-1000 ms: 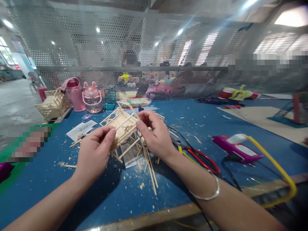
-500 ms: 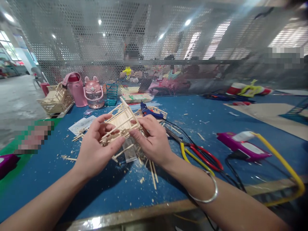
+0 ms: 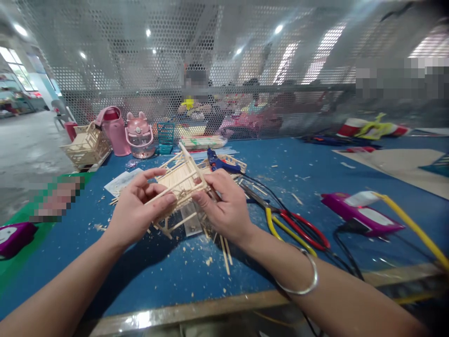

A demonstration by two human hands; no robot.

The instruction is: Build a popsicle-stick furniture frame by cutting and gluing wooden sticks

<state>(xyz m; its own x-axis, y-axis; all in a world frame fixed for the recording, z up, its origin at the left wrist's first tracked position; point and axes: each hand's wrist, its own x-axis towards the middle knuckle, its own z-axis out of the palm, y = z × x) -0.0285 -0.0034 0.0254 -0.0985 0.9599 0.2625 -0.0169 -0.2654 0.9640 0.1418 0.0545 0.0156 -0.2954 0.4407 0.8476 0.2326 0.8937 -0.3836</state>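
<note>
two hands steadied a small stick frame (image 3: pixel 182 175) at a tilt, apparently handling it; a next move called for a light grip.
left hand (image 3: pixel 131 215) and right hand (image 3: pixel 229 208) pinched its sides above the blue table (image 3: pixel 150 281); it looked pale, slatted and delicate.

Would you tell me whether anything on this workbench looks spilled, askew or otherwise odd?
Pale crumbs and loose sticks lie scattered over the blue tabletop, which looks untidy below the held stick frame; nothing seems plainly broken.
</note>
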